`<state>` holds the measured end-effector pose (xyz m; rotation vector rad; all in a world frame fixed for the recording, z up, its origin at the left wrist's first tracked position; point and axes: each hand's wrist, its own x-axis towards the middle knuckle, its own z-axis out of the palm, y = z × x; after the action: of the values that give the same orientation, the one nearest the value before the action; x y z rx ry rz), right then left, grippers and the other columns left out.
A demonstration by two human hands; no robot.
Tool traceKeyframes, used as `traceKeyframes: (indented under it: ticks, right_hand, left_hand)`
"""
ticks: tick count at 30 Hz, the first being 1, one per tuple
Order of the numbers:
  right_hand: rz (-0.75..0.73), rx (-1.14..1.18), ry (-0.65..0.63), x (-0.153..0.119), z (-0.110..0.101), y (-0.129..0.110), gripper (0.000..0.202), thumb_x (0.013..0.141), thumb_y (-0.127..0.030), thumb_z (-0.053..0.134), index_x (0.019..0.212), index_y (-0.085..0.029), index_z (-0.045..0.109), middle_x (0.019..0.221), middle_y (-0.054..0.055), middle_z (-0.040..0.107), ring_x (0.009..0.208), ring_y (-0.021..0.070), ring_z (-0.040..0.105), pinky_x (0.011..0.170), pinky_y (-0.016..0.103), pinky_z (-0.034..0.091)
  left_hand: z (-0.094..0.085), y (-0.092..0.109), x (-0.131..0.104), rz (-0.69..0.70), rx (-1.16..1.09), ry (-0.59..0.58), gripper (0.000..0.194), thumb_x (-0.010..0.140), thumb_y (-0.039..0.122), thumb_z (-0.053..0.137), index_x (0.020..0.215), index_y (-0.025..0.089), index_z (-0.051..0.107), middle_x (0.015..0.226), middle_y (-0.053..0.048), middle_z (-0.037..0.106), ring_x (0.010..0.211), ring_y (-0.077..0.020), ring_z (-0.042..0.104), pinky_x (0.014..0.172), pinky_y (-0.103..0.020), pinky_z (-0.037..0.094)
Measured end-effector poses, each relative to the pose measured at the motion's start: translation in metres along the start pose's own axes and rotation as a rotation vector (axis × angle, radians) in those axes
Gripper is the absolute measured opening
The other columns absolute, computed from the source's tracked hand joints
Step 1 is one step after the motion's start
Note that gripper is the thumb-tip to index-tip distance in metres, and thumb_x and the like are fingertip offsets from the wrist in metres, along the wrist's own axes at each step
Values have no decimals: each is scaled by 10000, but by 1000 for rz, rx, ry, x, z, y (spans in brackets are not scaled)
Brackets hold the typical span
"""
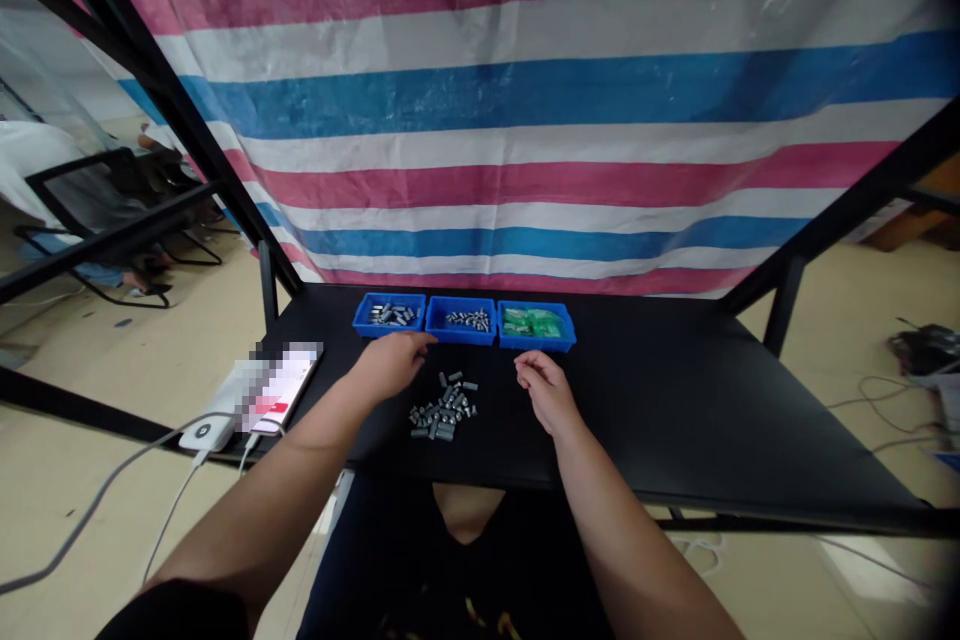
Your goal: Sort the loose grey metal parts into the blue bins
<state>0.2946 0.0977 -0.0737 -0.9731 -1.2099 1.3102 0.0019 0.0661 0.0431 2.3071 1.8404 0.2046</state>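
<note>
My left hand (392, 362) hovers in front of the left blue bin (367, 329), its fingers drawn together; whatever they may hold is too small to make out. That bin contains metal cylinders (397, 314). Beside it, the middle blue bin (442, 332) holds smaller metal pieces (471, 320). Green plastic packets (534, 322) fill the right blue bin (556, 343). My right hand (550, 394) is below this bin, fingers curled into a pinch, with any small thing in them hidden. Between my hands a loose pile of grey metal cylinders (444, 410) lies on the black table (660, 410).
A phone (289, 390) and a white device (206, 432) with cables lie at the table's left edge. Black frame posts (180, 115) flank the table, and a striped sheet (510, 90) hangs behind it. A seated person (45, 180) is at the far left.
</note>
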Motion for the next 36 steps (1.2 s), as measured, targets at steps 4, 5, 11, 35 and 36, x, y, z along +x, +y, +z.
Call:
traceKeyframes:
  ticks: [4, 5, 11, 35, 36]
  right_hand:
    - [-10, 12, -3, 0, -1, 2, 148, 821, -345, 691, 871, -212, 646, 682, -41, 479, 630, 118, 431, 618, 265, 337]
    - [-8, 15, -2, 1, -1, 2, 145, 822, -343, 691, 870, -213, 647, 684, -41, 480, 631, 117, 432, 621, 265, 339]
    - [7, 7, -4, 0, -1, 2, 142, 823, -344, 686, 873, -217, 649, 680, -43, 477, 627, 117, 430, 622, 267, 341]
    - [3, -13, 9, 0, -1, 0, 141, 821, -339, 667, 877, -212, 645, 678, -37, 481, 631, 123, 437, 623, 268, 350]
    - [4, -16, 8, 0, 0, -1, 144, 820, -343, 666, 875, -212, 643, 674, -38, 479, 627, 123, 437, 622, 267, 353]
  left_hand:
    - [28, 20, 0, 111, 64, -99, 359, 849, 269, 668, 1206, 305, 693, 1192, -45, 708, 1055, -256, 681, 858, -327, 525]
    - [32, 24, 0, 101, 86, -103, 318, 847, 288, 676, 1163, 303, 713, 1166, -48, 710, 1046, -262, 681, 849, -334, 524]
    - [31, 22, 6, -5, 134, -128, 103, 830, 329, 699, 890, 263, 750, 989, -55, 733, 922, -258, 700, 747, -320, 509]
    - [47, 34, 27, 170, -1, -110, 270, 823, 201, 618, 1051, 260, 750, 1030, -37, 760, 938, -210, 703, 829, -277, 516]
    - [43, 32, 27, 143, 5, -86, 259, 827, 207, 614, 1040, 264, 749, 1040, -38, 760, 932, -211, 703, 818, -279, 517]
